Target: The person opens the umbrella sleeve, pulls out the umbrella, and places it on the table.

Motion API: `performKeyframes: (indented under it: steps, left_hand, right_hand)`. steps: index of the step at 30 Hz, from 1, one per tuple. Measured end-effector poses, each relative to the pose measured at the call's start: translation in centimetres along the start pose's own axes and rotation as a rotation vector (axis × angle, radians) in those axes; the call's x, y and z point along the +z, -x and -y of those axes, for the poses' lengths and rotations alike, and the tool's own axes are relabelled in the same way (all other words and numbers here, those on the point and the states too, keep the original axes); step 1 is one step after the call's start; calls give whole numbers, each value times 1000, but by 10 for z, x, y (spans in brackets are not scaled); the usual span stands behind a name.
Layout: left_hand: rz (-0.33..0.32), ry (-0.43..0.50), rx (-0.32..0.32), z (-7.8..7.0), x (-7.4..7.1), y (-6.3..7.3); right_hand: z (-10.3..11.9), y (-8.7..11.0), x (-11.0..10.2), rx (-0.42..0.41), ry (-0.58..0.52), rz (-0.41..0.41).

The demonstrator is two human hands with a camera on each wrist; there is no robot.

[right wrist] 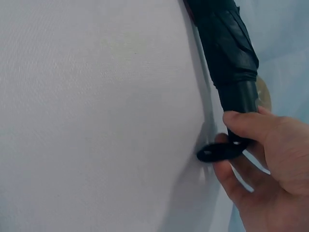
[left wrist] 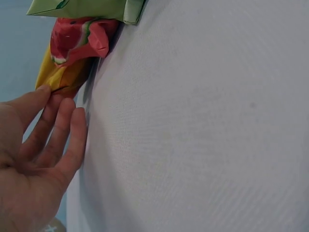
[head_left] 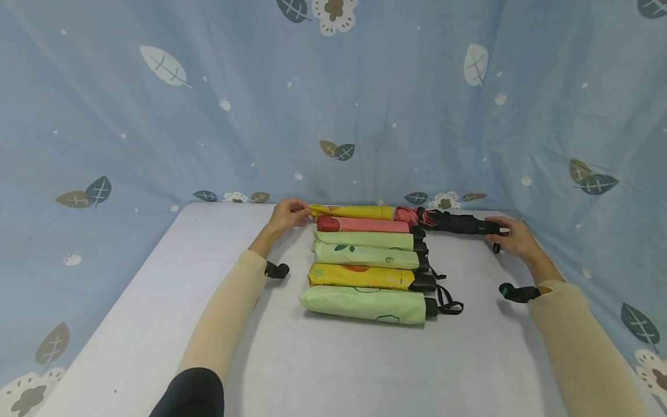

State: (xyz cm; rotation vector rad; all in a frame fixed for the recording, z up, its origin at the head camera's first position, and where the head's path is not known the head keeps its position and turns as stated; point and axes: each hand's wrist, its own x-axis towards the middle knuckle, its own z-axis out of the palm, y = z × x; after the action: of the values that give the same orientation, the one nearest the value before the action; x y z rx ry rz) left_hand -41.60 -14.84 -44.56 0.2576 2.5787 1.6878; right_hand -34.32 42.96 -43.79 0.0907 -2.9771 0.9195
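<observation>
At the back of the row lies a folded umbrella point(head_left: 458, 223), its black part and pink-red cloth sticking out of a yellow sleeve point(head_left: 359, 212). My left hand point(head_left: 288, 215) pinches the left end of that sleeve between thumb and fingertips, as the left wrist view shows with the yellow cloth point(left wrist: 60, 79). At the other end, my right hand point(head_left: 516, 238) grips the black handle point(right wrist: 240, 96) between thumb and fingers. A short black strap point(right wrist: 217, 152) hangs by those fingers. Just in front lies a pink-red sleeved umbrella point(head_left: 372, 225) with a watermelon print.
Nearer me, more sleeved umbrellas lie side by side: a light green one point(head_left: 365, 238), a leaf-printed green one point(head_left: 365, 256), a yellow one point(head_left: 365, 277) and a thicker green one point(head_left: 365, 304). Black straps point(head_left: 450, 307) trail right. A blue curtain point(head_left: 385, 116) backs the white table point(head_left: 333, 370).
</observation>
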Motion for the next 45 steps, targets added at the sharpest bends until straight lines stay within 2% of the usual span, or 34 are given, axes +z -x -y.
performKeyframes:
  steps: [6,16,22,27,31,34,38,43,45]
  left_hand:
    - [15,26,1,0,-1,1]
    - [30,16,19,2,-1,2]
    - [46,-1,7,2,-1,4]
    - [65,-1,-26,-1,-7,5]
    - [72,-1,-28,-2,-13,6]
    - [76,-9,-23,-1,-15,6]
    - [79,-27,-12,0,-16,8]
    - [97,-32,2,-2,-16,12]
    - [115,-28,0,-7,-16,16]
  right_hand:
    - [-5,3,0,3,39,-59]
    - [-12,2,4,77,55,-102]
    - [-10,3,4,108,57,-84]
    - [-5,6,-2,97,66,-52]
    - [1,9,-9,99,49,-22]
    - [6,9,-12,101,53,-30]
    - [16,9,-12,75,93,-89]
    - [31,8,-12,-18,117,-155]
    - [35,7,-11,-43,121,-168]
